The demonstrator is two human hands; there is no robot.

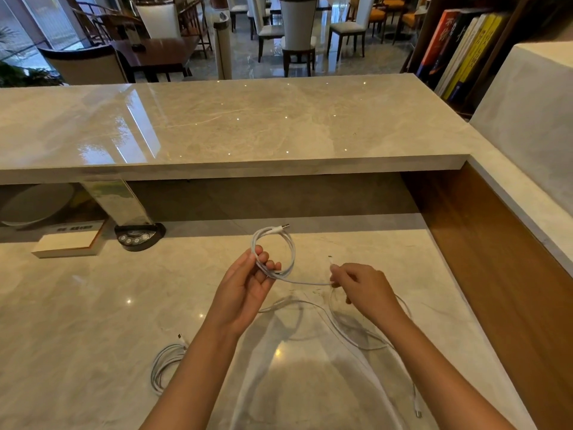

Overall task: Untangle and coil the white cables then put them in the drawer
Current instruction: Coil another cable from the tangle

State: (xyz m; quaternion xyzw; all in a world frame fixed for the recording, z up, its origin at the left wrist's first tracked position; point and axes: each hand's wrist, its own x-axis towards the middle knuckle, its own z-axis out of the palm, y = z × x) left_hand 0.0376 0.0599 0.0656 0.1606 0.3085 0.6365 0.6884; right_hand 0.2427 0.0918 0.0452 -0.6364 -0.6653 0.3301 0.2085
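Note:
My left hand [248, 283] holds a small coil of white cable [291, 243] upright above the marble desk, its USB plug sticking out at the top. A short straight run of the same cable leads right to my right hand [362, 287], which pinches its thin end. Beneath my hands a loose white cable [338, 327] sprawls in wide loops on the desk, one plug end lying near the front right. A finished white coil [164, 364] rests on the desk at the lower left. No drawer is in sight.
A raised marble counter [248, 125] runs across in front of the lower desk [93, 321]. At the left stand a shiny stand on a black base with buttons [136, 237] and a white box [68, 245]. A wooden side panel [496, 259] closes the right.

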